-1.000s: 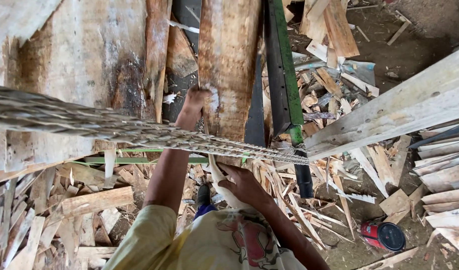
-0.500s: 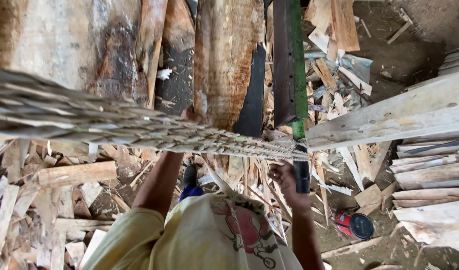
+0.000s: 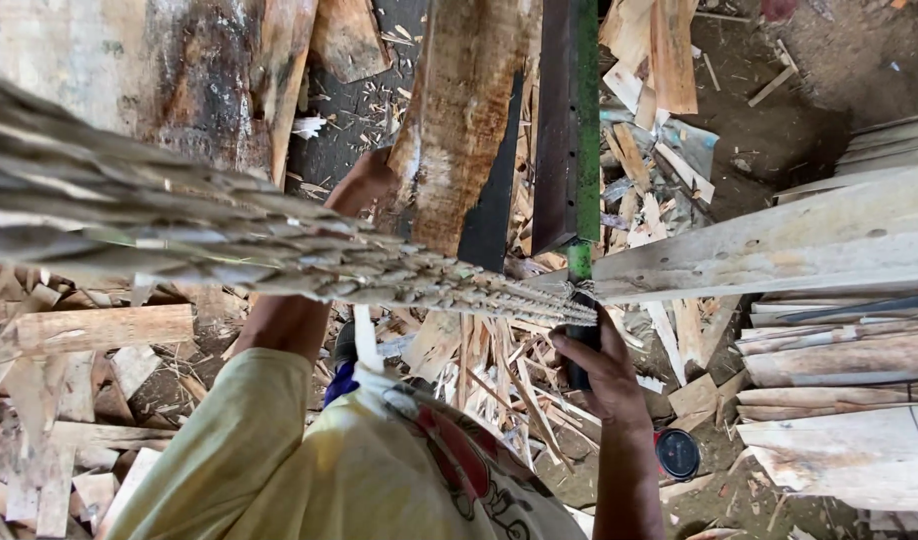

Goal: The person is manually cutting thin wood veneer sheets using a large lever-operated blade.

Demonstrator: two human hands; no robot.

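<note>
Wood offcuts litter the dirt floor (image 3: 829, 120). Left hand (image 3: 371, 180) presses a rough plank (image 3: 459, 130), fingers hidden; right hand (image 3: 604, 365) grips the dark lever (image 3: 579, 330) beside it. Splinters could cut bare skin.

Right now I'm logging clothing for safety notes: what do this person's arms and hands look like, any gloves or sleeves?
No gloves: the left hand and right hand are bare. A short pale yellow sleeve covers the left upper arm; both forearms are uncovered. No watch or rings are visible.
</note>
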